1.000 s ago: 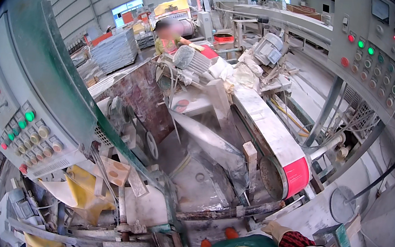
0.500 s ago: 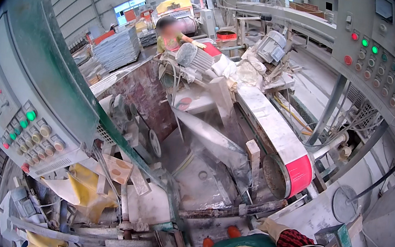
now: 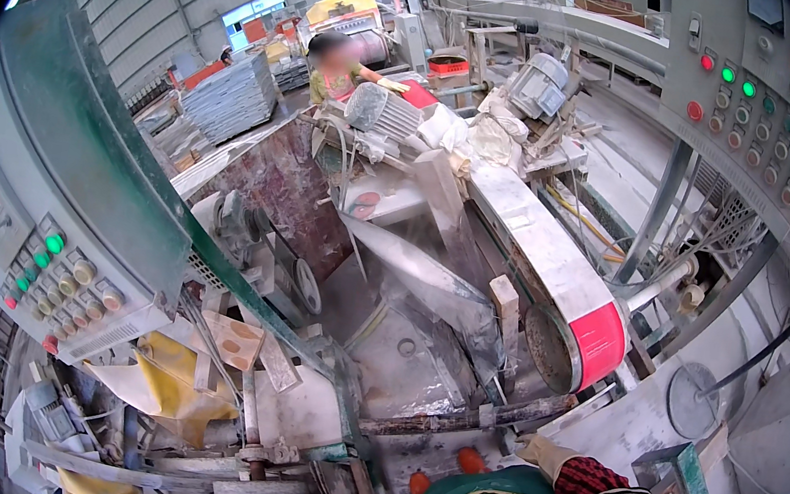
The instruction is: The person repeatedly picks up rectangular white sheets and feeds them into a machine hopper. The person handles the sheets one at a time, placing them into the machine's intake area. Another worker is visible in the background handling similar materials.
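Right hand [image 3: 547,458] in a pale glove rests by the dusty rail [image 3: 462,420], grip hidden; two control panels [image 3: 58,275] flank one red-tipped belt guard [image 3: 594,341].

The right hand [image 3: 542,455], in a pale dusty glove with a red knit cuff, rests on the rusty rail [image 3: 462,420] just below the belt guard [image 3: 553,269]. The guard is long, dust-white with a red end, tilting down toward the rail.

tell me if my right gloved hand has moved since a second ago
No. The right hand rests at the dusty bar below the red-ended belt guard, the same spot as before.
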